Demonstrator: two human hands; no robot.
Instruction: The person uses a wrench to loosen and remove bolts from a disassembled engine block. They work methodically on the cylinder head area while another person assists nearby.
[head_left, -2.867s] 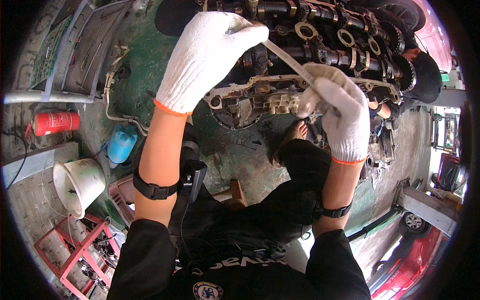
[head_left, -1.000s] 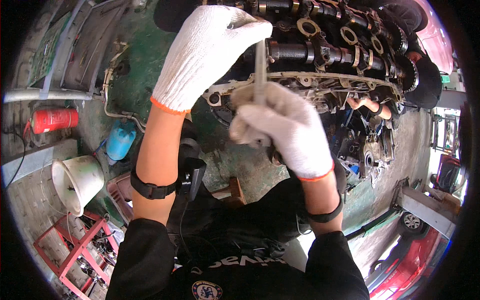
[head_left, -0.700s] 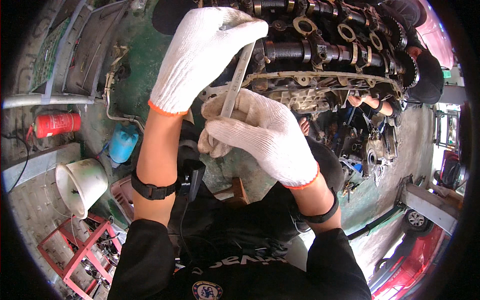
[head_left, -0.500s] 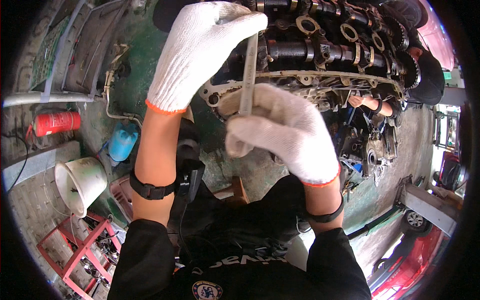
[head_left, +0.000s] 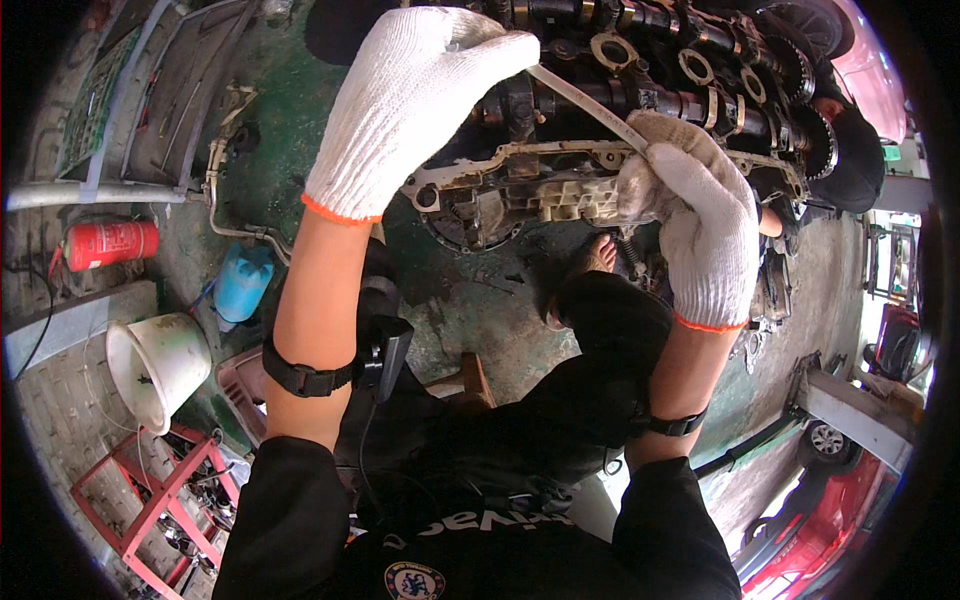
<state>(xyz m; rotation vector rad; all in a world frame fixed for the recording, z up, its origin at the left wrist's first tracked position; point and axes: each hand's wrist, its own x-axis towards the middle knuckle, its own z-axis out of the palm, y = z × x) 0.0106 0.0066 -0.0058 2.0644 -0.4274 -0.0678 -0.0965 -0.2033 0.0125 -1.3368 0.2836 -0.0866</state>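
Metal bar (head_left: 588,103), long and thin, runs on a slant between our two gloved hands, above the engine cylinder head (head_left: 640,110) that fills the top of the view. We see our left hand (head_left: 415,100) in a white knitted glove closed over the upper left end of the bar; the fingers curl around it, so this end is hidden under the glove. Our right hand (head_left: 695,225), in the same kind of glove, is closed on the lower right end, and the bar comes out from the top of its fist. Both hands are closed firmly, not open at all.

Below the bar we see the light grey edge of the engine part with its dirty gasket face (head_left: 520,190). The camshafts (head_left: 690,50) with their round lobes lie along the top of the head.

On the green floor to the left stand a blue plastic container (head_left: 243,283), a white bucket (head_left: 158,365) tipped on its side and a red fire extinguisher (head_left: 108,243) lying flat. A red metal rack (head_left: 150,495) is at the lower left. Our bare foot (head_left: 590,262) shows near the engine, under the right hand.
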